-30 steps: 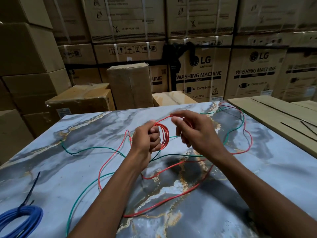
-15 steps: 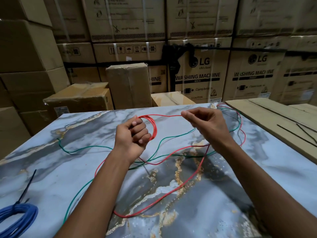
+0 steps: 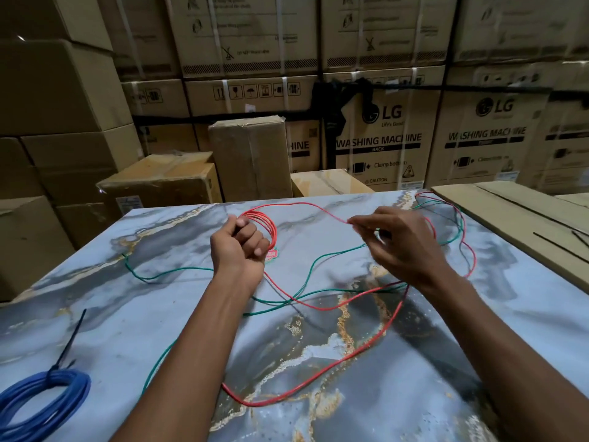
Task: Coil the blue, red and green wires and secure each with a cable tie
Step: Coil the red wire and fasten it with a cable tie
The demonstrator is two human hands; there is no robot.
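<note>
My left hand [image 3: 240, 247] grips a small coil of red wire [image 3: 266, 226] above the marble table [image 3: 95, 301], fingers curled round several loops. From the coil a red strand arcs right to my right hand [image 3: 398, 247], which pinches it between thumb and fingertips. The rest of the red wire [image 3: 366, 349] trails loose over the table in a big loop. A green wire [image 3: 338, 253] lies uncoiled beneath, crossing the red one. At the near left sits the blue wire [image 3: 41, 400], coiled and bound with a black cable tie [image 3: 68, 342].
A flat cardboard sheet [image 3: 510, 224] with thin black cable ties [image 3: 561, 247] on it lies at the table's right. Stacked cardboard boxes [image 3: 248, 154] stand close behind the far edge and to the left.
My hands have drawn apart: the left moved left and away with the red coil, the right moved right along the strand. The loose red loop on the table has shifted.
</note>
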